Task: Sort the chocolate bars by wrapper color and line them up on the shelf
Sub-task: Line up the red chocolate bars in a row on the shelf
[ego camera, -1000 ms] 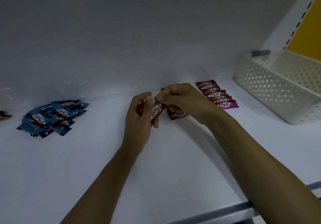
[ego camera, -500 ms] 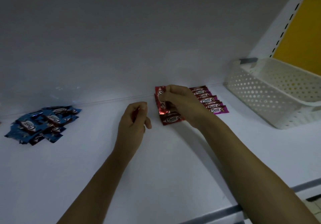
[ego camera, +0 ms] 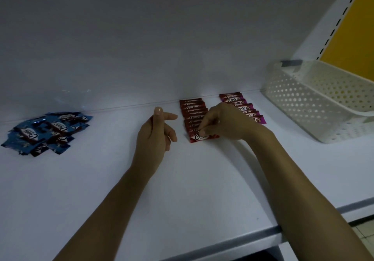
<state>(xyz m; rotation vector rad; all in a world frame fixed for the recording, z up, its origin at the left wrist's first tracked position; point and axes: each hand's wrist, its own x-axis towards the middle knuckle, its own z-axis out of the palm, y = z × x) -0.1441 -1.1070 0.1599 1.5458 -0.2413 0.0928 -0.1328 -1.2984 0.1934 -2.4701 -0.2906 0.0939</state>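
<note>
White shelf [ego camera: 202, 179] under a plain back wall, dimly lit. Against the back edge, near the middle, a column of red bars [ego camera: 192, 108] lies overlapped. The right hand [ego camera: 224, 123] pinches the frontmost red bar [ego camera: 204, 137] near its left end. The left hand [ego camera: 153, 137] hovers just beside the column, thumb up and fingers loosely bent. I cannot tell whether it holds anything. The bars look light, thin and slick in crinkly foil and are likely to skate on the smooth shelf, so a pinch at a crimped end seems best. Purple bars [ego camera: 238, 103] are lined up just right of the red, partly hidden by the right hand, which could nudge them. Blue bars [ego camera: 46, 131] lie heaped toward the left end. A white basket [ego camera: 293, 102] stands at the right end.
</note>
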